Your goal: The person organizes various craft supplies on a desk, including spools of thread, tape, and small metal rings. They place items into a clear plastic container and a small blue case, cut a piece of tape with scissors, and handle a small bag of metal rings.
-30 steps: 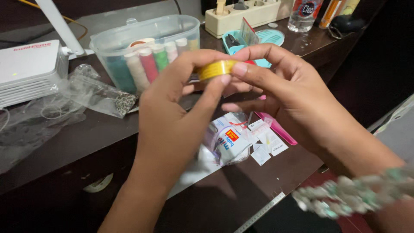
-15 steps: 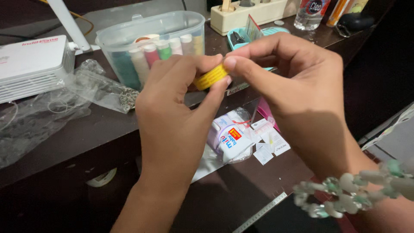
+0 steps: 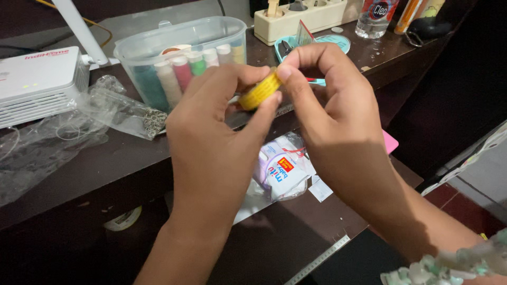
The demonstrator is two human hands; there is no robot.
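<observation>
You have both hands clamped on the small yellow thread spool point(image 3: 259, 91), left hand point(image 3: 214, 142) pinching, right hand point(image 3: 338, 121) fingertips at its rim, so the loose end probably wants finding.

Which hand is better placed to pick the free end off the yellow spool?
Right hand, likely: its thumb tip sits on the small yellow thread spool's rim, while the left hand pinches the spool steady.
</observation>
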